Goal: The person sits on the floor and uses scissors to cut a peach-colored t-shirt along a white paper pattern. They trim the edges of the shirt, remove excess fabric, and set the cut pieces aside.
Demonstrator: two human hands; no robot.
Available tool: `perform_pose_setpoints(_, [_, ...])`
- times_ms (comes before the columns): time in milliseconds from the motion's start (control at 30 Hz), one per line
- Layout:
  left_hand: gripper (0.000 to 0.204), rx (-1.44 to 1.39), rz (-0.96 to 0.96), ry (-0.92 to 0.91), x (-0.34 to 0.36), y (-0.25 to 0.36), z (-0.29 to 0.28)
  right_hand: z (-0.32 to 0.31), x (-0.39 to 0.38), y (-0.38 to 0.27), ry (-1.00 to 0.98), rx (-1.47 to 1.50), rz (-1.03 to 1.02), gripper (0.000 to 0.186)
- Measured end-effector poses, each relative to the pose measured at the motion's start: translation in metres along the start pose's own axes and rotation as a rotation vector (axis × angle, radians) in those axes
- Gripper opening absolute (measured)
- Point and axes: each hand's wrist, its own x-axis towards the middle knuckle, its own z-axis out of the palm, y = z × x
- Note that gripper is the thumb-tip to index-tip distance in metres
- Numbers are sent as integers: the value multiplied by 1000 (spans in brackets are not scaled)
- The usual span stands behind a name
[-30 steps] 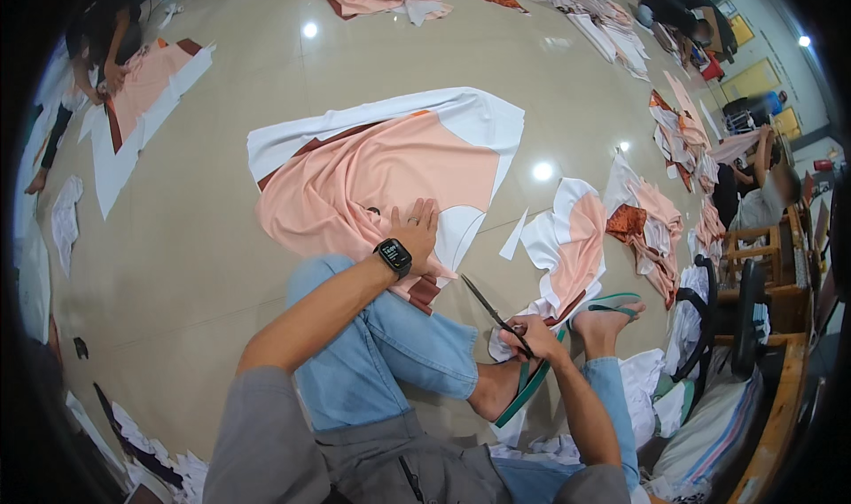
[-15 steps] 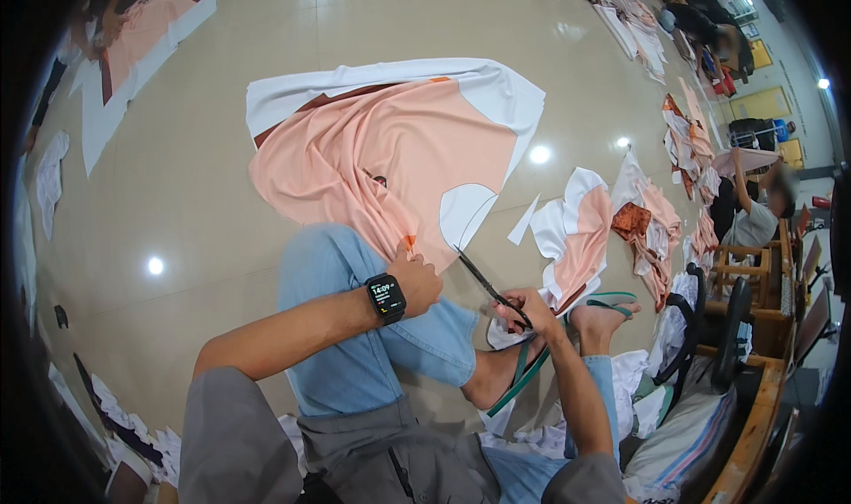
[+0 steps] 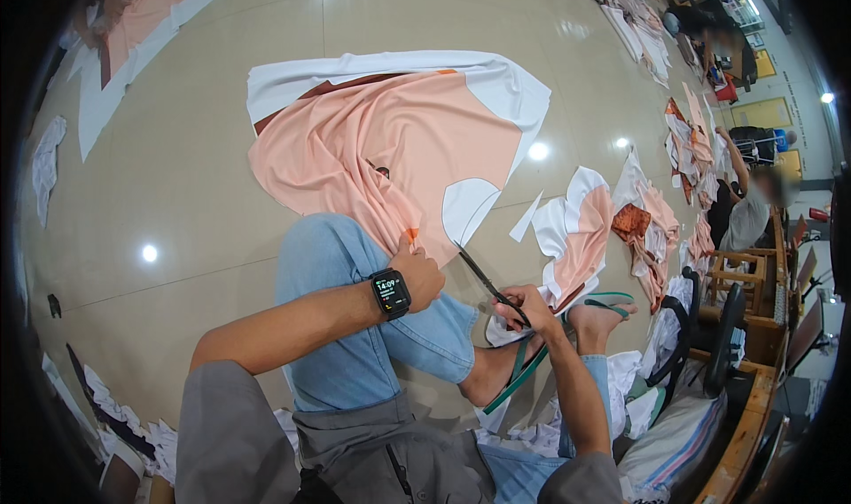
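Left hand [image 3: 418, 272] pinched on edge of peach-pink fabric sheet with white border [image 3: 390, 140], spread on tiled floor [image 3: 177, 203] before knees. Right hand [image 3: 530, 307] closed around black-handled scissors [image 3: 486, 281], blades at fabric's near edge. Cutting seems early; most outline still uncut.
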Motion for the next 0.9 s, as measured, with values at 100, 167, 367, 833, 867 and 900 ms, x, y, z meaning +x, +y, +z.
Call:
perform_pose_setpoints(100, [38,-1,-1,7,1,0,1,-1,0,-3,-7,-1,8,47])
perform_pose_setpoints(167, [37,0,-4,10,1,0,2,-5,1,-7,-30,2,1,45])
perform_pose_setpoints(367, [36,-3,-1,19,4,0,5,-25,8,-15,-126,-77,-8,48])
perform_pose_setpoints(833, [37,12,7,46,5,-1,8,-23,14,-24,-106,-124,7,57])
perform_pose_setpoints(867, [37,6,5,42,5,-1,7,-23,13,-24,-100,-134,10,56])
perform_pose_setpoints(900, [37,1,4,38,5,-1,7,-22,13,-22,-88,-111,15,56])
